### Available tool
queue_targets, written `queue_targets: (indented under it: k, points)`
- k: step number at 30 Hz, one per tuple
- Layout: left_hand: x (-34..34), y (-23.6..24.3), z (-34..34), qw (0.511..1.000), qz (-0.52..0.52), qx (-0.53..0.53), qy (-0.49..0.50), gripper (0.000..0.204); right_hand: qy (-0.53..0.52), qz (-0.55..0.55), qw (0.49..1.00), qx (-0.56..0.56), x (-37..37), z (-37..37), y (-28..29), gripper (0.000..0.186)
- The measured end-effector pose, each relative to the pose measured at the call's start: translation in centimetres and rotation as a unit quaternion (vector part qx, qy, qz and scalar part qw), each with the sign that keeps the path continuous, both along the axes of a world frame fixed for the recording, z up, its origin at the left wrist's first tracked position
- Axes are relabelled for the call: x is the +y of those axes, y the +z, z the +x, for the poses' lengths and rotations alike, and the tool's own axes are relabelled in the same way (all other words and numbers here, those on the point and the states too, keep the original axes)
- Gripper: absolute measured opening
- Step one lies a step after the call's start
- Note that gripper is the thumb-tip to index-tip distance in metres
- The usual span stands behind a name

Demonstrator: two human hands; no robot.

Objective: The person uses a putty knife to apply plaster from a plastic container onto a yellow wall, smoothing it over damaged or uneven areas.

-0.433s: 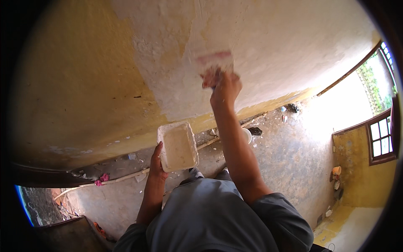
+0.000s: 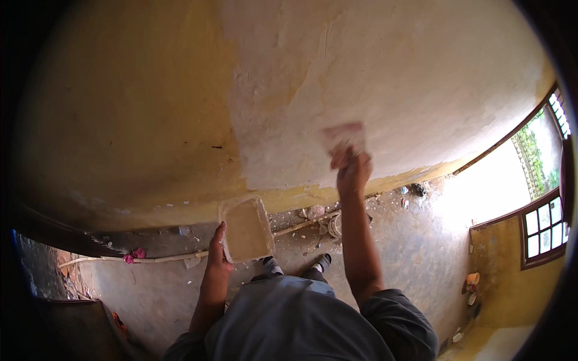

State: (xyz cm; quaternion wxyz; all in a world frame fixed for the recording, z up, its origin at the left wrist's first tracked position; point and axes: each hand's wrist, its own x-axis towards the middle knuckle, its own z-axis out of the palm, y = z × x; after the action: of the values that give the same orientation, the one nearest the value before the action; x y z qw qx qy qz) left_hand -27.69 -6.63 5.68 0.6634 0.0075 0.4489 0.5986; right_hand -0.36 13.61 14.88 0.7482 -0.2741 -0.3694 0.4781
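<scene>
Two hands [image 2: 219, 251] [image 2: 355, 171], one tray [image 2: 267, 225], one blurred scraper [image 2: 349, 136]

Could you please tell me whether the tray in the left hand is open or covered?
Open: the tray in the left hand has no lid, and its inside shows plainly.

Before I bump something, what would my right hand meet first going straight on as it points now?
Most likely the pale-coated wall, with the blurred flat tool in your right hand leading; depth is unclear, so they may be touching.
</scene>
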Motion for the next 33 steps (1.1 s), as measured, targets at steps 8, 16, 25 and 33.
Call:
queue_targets:
  k: [8, 16, 25, 33]
  points:
    - [-0.1, -0.8, 0.3, 0.996, 0.065, -0.052, -0.02, 0.055, -0.104, 0.083, 0.989, 0.057, 6.8, 2.5, 17.2, 0.02]
    - [0.0, -0.2, 0.3, 0.997, 0.052, -0.047, -0.024, 0.054, -0.013, 0.011, 0.999, 0.037, 5.3, 1.3, 6.4, 0.02]
    - [0.9, -1.7, 0.4, 0.998, 0.052, -0.016, -0.018, 0.059, 0.067, -0.135, 0.988, 0.03, -2.8, -0.5, -12.3, 0.024]
    - [2.2, -2.7, 1.2, 0.999, 0.034, -0.024, -0.001, 0.05, 0.175, -0.134, 0.928, -0.299, -8.3, -3.3, -1.9, 0.014]
